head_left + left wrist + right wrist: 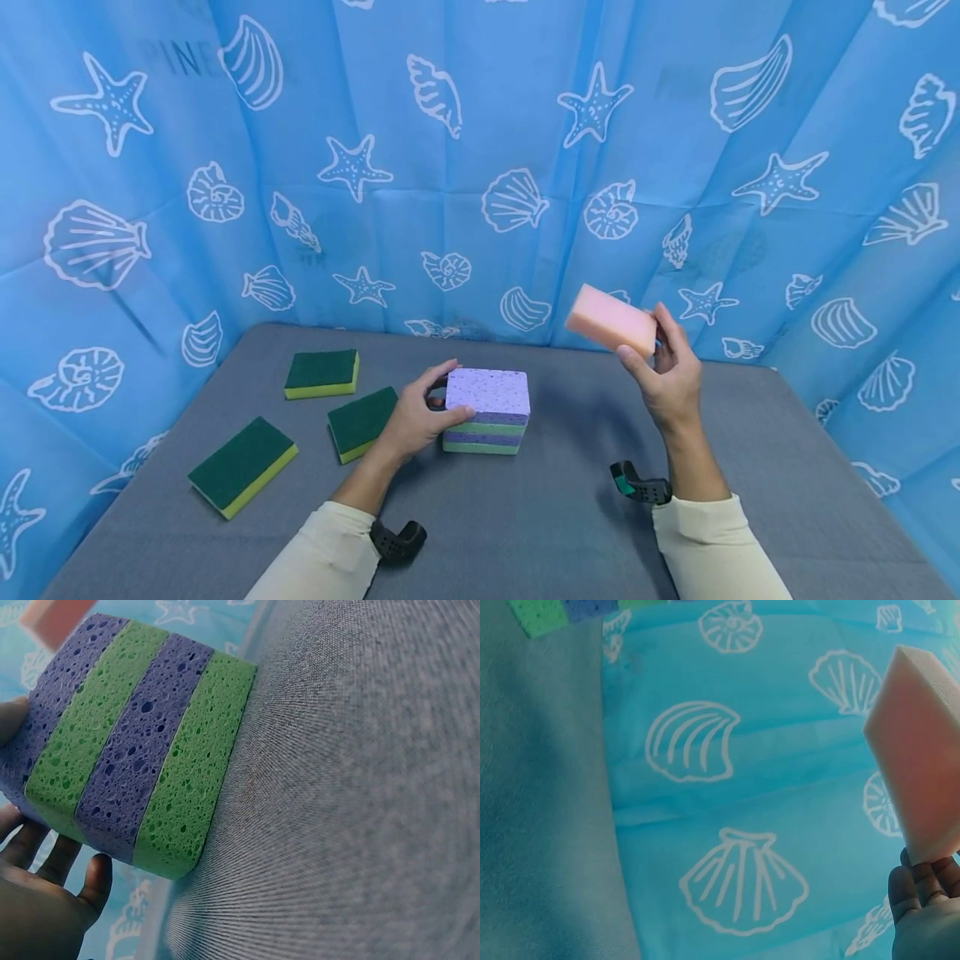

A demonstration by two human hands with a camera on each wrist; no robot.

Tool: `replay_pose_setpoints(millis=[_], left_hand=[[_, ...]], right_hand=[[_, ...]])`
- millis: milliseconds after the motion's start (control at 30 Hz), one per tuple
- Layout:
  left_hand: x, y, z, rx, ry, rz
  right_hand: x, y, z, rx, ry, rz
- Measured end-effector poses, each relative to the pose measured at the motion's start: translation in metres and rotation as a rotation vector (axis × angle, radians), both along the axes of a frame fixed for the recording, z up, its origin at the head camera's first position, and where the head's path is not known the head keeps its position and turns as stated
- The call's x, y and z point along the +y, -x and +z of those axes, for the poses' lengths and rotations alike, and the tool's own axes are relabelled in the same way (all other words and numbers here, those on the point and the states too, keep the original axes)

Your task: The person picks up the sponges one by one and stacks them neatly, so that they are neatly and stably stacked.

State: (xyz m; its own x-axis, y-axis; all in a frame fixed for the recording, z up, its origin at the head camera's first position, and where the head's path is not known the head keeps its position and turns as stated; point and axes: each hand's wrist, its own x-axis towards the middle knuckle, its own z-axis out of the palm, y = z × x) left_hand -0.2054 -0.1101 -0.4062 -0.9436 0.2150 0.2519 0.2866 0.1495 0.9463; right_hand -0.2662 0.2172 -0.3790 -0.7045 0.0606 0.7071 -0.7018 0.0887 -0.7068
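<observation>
Four layers of porous sponge stand stacked on the grey table, with a purple sponge (488, 391) on top and green sponges (199, 761) alternating with purple below. My left hand (420, 412) grips the top purple sponge at its left end, thumb along the front edge and fingers toward the back. In the left wrist view, the other fingers hang loosely beside the stack. Raised above the table to the right, a pink sponge (611, 318) is pinched at its right end by my right hand (670, 379). The right wrist view shows the pink sponge (915, 742) tilted, with fingertips at its lower end.
Left of the stack lie three green-and-yellow scouring sponges (322, 372), (243, 462), (363, 421), the nearest one close to my left wrist. A blue shell-print curtain (480, 275) hangs behind the grey table (540, 533) and along its sides.
</observation>
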Motion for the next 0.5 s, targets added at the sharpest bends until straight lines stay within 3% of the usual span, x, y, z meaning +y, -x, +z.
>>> replay_pose_setpoints(millis=[267,500], left_hand=[[0.000,0.001,-0.001,-0.004,0.007,0.003],[-0.001,0.001,-0.002,-0.005,0.008,-0.001]], right_hand=[[-0.011,-0.009,0.012,0.096,0.031,0.112],[-0.020,-0.017,0.017,0.122,-0.016,0.136]])
